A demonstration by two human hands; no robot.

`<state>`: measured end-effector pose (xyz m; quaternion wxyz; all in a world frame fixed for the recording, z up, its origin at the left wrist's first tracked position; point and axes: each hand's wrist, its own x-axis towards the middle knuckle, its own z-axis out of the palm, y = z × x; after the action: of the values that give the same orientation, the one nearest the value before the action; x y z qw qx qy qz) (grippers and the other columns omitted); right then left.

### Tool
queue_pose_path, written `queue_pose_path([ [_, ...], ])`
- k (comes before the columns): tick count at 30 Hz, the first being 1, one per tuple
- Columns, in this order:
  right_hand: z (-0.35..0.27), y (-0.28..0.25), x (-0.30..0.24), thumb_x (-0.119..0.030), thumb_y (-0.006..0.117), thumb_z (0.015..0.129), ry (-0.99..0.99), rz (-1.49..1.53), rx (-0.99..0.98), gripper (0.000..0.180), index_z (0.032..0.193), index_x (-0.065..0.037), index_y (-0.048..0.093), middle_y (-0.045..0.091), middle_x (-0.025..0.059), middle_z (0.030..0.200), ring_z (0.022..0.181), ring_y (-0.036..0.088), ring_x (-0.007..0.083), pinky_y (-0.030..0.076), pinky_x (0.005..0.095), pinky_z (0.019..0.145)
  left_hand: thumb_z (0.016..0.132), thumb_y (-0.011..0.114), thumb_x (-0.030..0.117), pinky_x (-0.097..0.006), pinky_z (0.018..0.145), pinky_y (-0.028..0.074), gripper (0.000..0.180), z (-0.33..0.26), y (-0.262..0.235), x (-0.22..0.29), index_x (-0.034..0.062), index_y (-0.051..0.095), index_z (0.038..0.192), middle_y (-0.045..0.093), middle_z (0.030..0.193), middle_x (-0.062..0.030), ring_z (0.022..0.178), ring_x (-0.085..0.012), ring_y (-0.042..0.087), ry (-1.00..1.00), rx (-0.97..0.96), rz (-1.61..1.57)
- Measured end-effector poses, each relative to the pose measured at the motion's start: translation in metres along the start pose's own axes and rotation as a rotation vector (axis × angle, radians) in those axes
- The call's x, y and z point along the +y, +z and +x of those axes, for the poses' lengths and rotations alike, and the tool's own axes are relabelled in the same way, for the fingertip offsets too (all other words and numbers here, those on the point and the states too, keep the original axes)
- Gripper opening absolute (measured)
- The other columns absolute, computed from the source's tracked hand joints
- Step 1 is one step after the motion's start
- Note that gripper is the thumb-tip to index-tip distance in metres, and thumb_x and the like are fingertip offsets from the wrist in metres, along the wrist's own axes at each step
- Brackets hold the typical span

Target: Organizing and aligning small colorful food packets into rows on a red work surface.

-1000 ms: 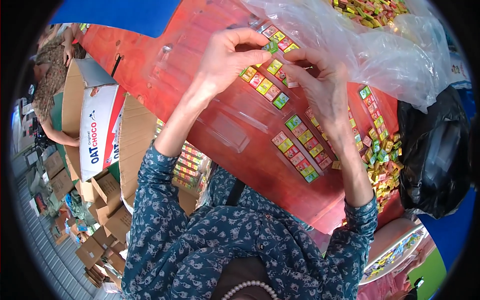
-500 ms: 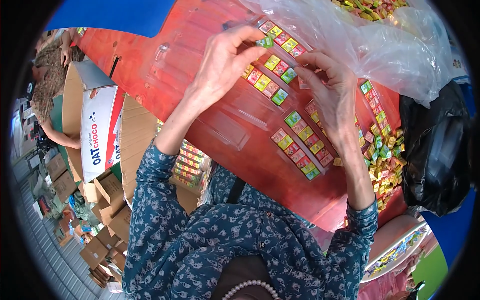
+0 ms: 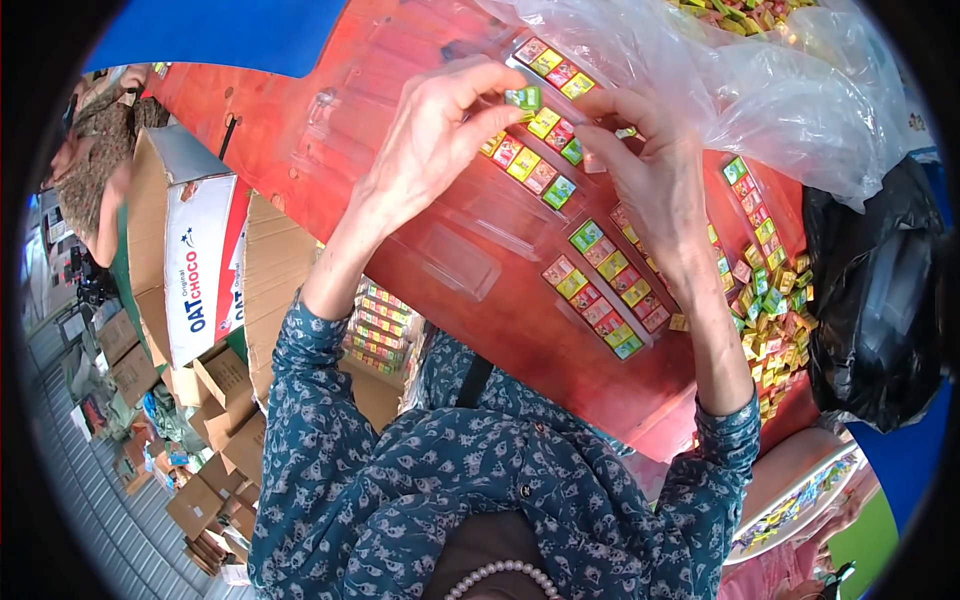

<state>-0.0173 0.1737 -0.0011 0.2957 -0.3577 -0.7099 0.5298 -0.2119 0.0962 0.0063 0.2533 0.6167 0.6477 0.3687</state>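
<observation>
My left hand (image 3: pixel 425 145) is closed in a pinch on a small green wrapped candy (image 3: pixel 524 98), held above a clear plastic tray with candies (image 3: pixel 525 160) in red, yellow and green rows. Opposite it, my right hand (image 3: pixel 655 170) has its thumb and fingers drawn together over the same tray. A pale pink wrapped piece (image 3: pixel 594 160) shows under its thumb, partly hidden by the fingers. Closer to me lies another filled tray (image 3: pixel 605 290), and a narrow row of candies (image 3: pixel 755 215) sits to the right of my right wrist.
Loose candies (image 3: pixel 775 330) are heaped on the red table (image 3: pixel 520 350) at right, beside a black plastic bag (image 3: pixel 870 300). Clear plastic sheeting (image 3: pixel 790 110) covers the far right. An unfilled clear tray (image 3: pixel 445 260) lies left of centre. Cardboard boxes (image 3: pixel 200 270) and another person (image 3: pixel 90 180) are at left.
Both hands have shifted slightly left. The green candy has turned and moved slightly left and down in my left fingers. At the far left, the other person's arm has moved.
</observation>
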Motion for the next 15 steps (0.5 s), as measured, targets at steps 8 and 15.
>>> queue_pose_path([
  [8, 0.017, 0.004, -0.007, -0.005, 0.059, 0.091, 0.305, 0.487, -0.011, 0.020, 0.106, 0.002, 0.070, 0.068, 0.0044, 0.088, 0.073, 0.061, 0.0091, 0.053, 0.0235, 0.065, 0.088, 0.069, 0.002, -0.025, 0.076, 0.050, 0.022, 0.003, 0.001, 0.019, -0.0002, 0.068, 0.110, 0.068, 0.097, -0.0040, 0.089, -0.0114, 0.063, -0.064, -0.036, -0.113],
  [15, 0.016, 0.006, -0.012, -0.008, 0.066, 0.090, 0.300, 0.514, -0.043, 0.020, 0.106, 0.003, 0.070, 0.069, 0.0051, 0.087, 0.074, 0.062, 0.0090, 0.049, 0.0220, 0.064, 0.083, 0.070, 0.000, -0.030, 0.078, 0.052, 0.026, 0.012, 0.006, 0.023, -0.0012, 0.064, 0.108, 0.067, 0.096, -0.0100, 0.090, -0.0210, 0.066, 0.238, -0.010, 0.146],
])
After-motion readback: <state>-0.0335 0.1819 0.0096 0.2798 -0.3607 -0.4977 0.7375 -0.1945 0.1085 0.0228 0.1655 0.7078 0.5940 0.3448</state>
